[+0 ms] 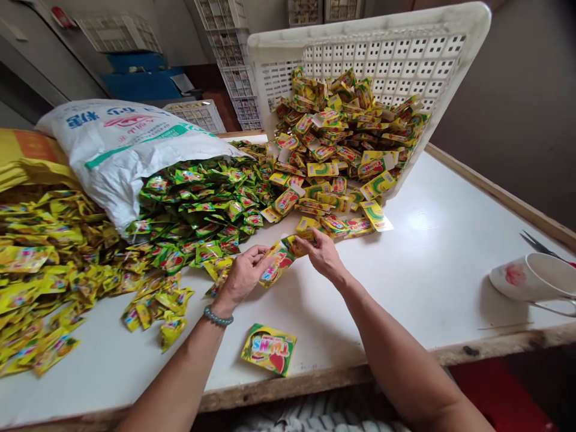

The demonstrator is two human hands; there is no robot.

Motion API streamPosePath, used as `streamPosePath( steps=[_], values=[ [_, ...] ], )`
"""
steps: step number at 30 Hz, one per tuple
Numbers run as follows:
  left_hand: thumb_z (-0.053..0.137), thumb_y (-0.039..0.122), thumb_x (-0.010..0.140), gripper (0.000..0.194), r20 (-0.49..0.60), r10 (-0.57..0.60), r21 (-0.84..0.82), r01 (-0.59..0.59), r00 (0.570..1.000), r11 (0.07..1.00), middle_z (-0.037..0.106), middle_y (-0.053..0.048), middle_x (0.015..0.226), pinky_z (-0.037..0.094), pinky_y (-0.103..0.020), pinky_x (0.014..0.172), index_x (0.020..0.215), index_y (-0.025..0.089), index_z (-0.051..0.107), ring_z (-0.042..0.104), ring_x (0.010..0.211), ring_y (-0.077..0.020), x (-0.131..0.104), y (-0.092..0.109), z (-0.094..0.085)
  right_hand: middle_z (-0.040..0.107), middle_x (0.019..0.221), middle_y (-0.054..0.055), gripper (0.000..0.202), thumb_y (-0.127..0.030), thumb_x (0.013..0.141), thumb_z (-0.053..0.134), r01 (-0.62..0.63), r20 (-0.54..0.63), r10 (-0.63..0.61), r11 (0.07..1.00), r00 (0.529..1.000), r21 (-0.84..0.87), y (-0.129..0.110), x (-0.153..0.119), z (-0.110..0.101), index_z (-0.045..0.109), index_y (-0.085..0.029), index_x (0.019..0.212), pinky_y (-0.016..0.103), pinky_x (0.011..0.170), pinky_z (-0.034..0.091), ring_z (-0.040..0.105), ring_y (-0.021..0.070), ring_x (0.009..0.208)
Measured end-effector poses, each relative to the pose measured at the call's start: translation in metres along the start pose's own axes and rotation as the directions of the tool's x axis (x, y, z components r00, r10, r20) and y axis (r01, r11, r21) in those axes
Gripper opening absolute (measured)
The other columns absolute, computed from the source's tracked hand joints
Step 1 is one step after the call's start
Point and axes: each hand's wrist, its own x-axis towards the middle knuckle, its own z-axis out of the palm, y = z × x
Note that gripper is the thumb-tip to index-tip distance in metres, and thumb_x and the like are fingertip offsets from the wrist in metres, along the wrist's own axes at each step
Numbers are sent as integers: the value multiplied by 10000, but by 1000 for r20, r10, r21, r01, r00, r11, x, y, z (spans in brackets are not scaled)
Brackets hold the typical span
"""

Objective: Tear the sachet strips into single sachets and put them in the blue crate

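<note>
Yellow-and-green cardboard box (275,270) held slanted over white tabletop (405,270) by left hand (245,273), fingers closed on it, apparently so that its far end is turned towards right hand (323,255). Small green-and-yellow packet (296,246) pinched there by right hand, mostly hidden by fingers. White plastic lattice basket (382,60) tipped sideways, seemingly so printed boxes (333,162) are kept within reach; white woven sack (130,141) laid mouth-forward, likewise, for green foil sachets (202,198). Sack's depths concealed; yellow foil sachets (45,288) cut off at left edge.

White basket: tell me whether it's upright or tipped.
Tipped on its side: the white basket's open mouth faces the person, and small boxes heap inside and spill onto the table.
</note>
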Motion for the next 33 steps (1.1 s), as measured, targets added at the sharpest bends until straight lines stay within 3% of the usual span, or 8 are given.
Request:
streamPosePath(
  steps=[3,6,12,18,22,24,27,33],
  values=[
    [756,515,728,420,-21,-37,-74,35,999,997,750,-62,831,539,-294,629,936,172,632,696,695,-206,-13,-8,-3,644,755,13,281,-456,792,618,-43,195,62,994,979,-100,4,-1,-2,625,-176,777,262,667,441,551,153,718],
    [749,490,746,387,-32,-34,-68,32,999,997,752,-69,865,541,-297,644,943,176,636,699,716,-208,-20,-15,-6,608,679,-3,264,-428,788,628,-35,295,87,984,951,-177,3,-2,-3,632,-168,743,242,601,394,511,135,651],
    [791,452,713,381,19,-29,-142,31,999,989,749,-41,804,527,-264,622,931,175,646,686,672,-179,-23,-15,-1,623,722,20,277,-427,804,650,93,152,-54,959,987,-267,3,-5,7,664,-170,701,256,643,397,527,149,689],
    [906,382,525,528,17,-193,-411,183,981,893,747,-22,715,522,-262,577,921,152,643,670,586,-164,-19,-7,11,613,780,40,191,-369,817,654,158,100,-130,918,986,-363,13,-12,25,683,-182,794,269,664,419,529,160,696],
    [916,342,509,528,-42,-223,-464,179,974,868,756,-38,736,532,-268,591,915,134,650,677,594,-162,-19,-3,12,650,846,44,211,-391,850,607,117,40,-110,956,993,-269,14,-13,26,679,-200,899,285,705,441,559,173,741],
    [910,345,522,512,-62,-222,-481,166,973,861,757,-42,751,535,-278,592,911,133,653,683,602,-169,-19,-2,11,644,775,29,234,-430,830,629,66,-13,-71,971,997,-228,12,-12,25,667,-200,815,287,675,430,544,169,698],
    [902,353,539,497,-61,-205,-491,150,977,858,752,-42,754,528,-284,577,914,138,655,685,605,-179,-20,-1,9,618,667,18,341,-518,802,658,-3,22,8,979,1000,-204,8,-12,24,650,-203,670,297,655,417,528,171,667],
    [908,317,533,497,-33,-206,-506,162,978,847,766,-56,802,534,-284,622,934,132,679,693,640,-176,-24,2,8,655,1042,82,367,-585,772,692,45,47,-36,976,998,-213,4,-16,25,750,-231,694,401,973,385,510,260,1084]
  ],
)
